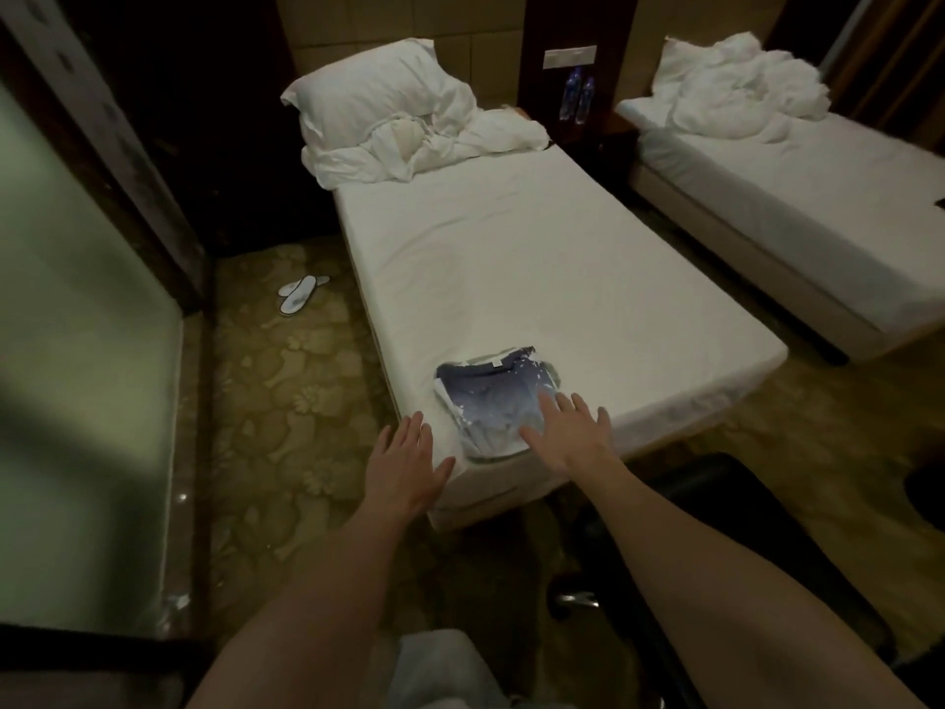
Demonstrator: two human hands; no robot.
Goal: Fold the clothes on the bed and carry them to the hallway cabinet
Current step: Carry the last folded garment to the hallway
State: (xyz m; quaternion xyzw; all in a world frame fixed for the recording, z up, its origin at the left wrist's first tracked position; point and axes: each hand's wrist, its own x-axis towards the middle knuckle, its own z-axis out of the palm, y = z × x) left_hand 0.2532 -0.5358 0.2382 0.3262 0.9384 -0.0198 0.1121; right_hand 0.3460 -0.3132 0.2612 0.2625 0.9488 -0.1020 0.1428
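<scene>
White slippers (299, 294) lie on the floor left of the bed (537, 258). The left hand (404, 465), fingers spread, hovers off the bed's near corner. The folded blue-and-white garment (491, 396) lies there, the right hand (567, 427) spread flat on it.

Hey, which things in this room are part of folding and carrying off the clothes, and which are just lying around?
Part of the job:
- folded blue-and-white garment near the foot of the near bed
- left hand, open beside it
- right hand, open, fingers over its edge

Just lying about:
- pillow and crumpled bedding
- slippers on the carpet
- water bottles
- second bed
</scene>
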